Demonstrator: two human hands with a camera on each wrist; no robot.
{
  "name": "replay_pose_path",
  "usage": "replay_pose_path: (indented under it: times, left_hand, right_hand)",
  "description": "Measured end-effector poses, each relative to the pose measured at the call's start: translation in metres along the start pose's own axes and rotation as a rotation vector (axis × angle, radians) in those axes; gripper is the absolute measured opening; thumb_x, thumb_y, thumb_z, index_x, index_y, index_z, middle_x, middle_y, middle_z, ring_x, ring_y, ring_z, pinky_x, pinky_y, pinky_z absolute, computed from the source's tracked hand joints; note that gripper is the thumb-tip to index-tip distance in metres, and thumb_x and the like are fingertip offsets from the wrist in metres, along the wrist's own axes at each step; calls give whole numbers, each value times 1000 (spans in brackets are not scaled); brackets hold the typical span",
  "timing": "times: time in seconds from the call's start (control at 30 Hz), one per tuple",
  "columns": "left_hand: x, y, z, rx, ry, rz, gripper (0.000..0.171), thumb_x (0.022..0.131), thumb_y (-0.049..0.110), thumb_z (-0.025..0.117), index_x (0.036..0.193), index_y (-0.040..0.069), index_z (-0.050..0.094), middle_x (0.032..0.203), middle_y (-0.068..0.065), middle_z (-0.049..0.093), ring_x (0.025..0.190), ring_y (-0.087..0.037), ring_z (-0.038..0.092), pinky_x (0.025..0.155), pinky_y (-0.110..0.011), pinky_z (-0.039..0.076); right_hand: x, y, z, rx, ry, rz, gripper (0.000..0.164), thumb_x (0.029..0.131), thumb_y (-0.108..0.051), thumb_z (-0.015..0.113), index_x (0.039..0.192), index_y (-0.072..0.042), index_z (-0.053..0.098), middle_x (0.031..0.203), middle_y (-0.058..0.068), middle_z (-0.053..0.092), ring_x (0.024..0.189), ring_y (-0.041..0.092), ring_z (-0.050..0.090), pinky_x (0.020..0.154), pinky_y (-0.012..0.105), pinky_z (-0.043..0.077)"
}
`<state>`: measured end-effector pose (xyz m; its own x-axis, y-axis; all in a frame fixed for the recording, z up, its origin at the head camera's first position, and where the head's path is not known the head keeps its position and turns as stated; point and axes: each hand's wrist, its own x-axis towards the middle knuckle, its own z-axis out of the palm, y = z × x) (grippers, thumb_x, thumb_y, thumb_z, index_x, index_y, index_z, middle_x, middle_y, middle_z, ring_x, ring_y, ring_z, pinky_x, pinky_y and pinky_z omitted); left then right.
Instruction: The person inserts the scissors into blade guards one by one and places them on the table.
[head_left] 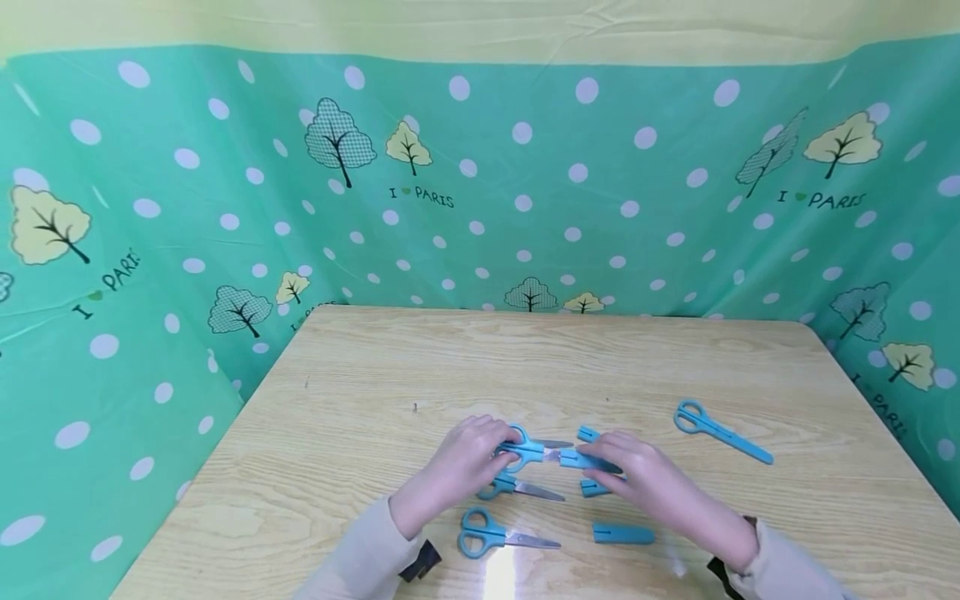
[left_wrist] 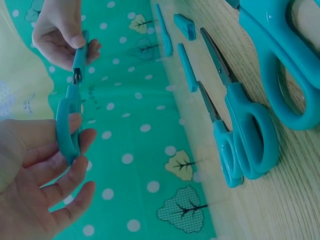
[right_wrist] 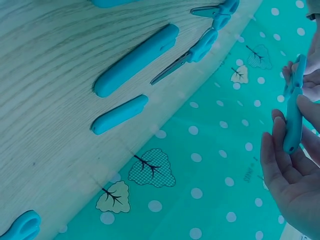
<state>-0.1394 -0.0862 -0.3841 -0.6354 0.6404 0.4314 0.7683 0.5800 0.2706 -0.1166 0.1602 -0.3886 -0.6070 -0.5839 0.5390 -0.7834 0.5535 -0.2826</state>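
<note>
My left hand (head_left: 468, 454) pinches a pair of blue-handled scissors (head_left: 530, 452) by its finger loops. Held between the fingers and thumb of my right hand (head_left: 637, 471) is a blue blade cover (head_left: 573, 459). The blades point right, and their front part is inside the cover while a short stretch near the handles (left_wrist: 76, 76) stays visible. Both pieces are above the table in the wrist views, where the cover (right_wrist: 294, 125) lines up with the scissors (right_wrist: 298, 72). Uncovered scissors (head_left: 487, 533) and loose covers (head_left: 622, 533) lie below and beside my hands.
More bare scissors (head_left: 498, 486) lie near my left hand, and further covers (head_left: 587, 433) are partly behind my right hand. A covered pair of scissors (head_left: 723, 432) rests farther right on the wooden table (head_left: 360, 367). A green dotted curtain (head_left: 555, 183) hangs around the table.
</note>
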Motion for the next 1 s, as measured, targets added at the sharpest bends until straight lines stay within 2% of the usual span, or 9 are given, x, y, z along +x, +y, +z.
replay_pose_path:
  times: [0.13,0.47,0.57,0.7,0.8,0.87,1.0]
  left_hand:
    - [0,2,0,14,25,31,16,73,13,70,88,8,65,83,1,66,75,-9,58,68,-17,45]
    - [0,3,1,11,41,47,14,73,11,71,84,6,64,81,0,66,73,-9,57,68,-16,45]
    - [0,4,1,-5,43,55,13,73,10,71,84,6,64,80,0,66,73,-9,57,67,-16,45]
    - [2,6,2,13,66,102,13,72,10,72,82,6,64,79,-1,66,71,-9,58,67,-16,46]
    - [3,8,2,32,97,119,14,71,9,73,82,6,65,77,-1,65,68,-9,57,65,-15,45]
    - [4,9,2,34,113,106,14,70,8,73,81,6,65,76,-1,65,67,-9,56,62,-14,44]
    - [5,12,1,40,103,116,14,70,9,73,82,6,64,77,-1,66,67,-8,56,63,-12,43]
  right_hand:
    - [-2,1,1,12,4,7,26,71,-10,71,95,-4,66,84,-2,63,74,9,60,63,12,48]
    - [-4,2,3,79,35,-33,23,73,-3,68,95,-1,65,84,2,64,70,8,61,63,5,44]
    - [-3,1,4,83,66,-69,21,73,-3,68,94,0,66,85,5,64,71,12,62,64,7,45]
    - [0,0,6,52,87,-127,18,77,-8,66,93,1,66,86,6,64,74,16,63,66,10,47]
    - [3,-2,8,35,96,-128,17,80,-11,64,93,1,66,86,4,64,74,15,63,66,10,47]
    - [4,-2,8,41,108,-114,17,79,-10,64,92,1,66,86,4,64,74,15,64,66,9,47]
    - [5,-2,8,27,99,-140,17,80,-10,63,92,1,66,86,5,64,74,15,63,65,10,47]
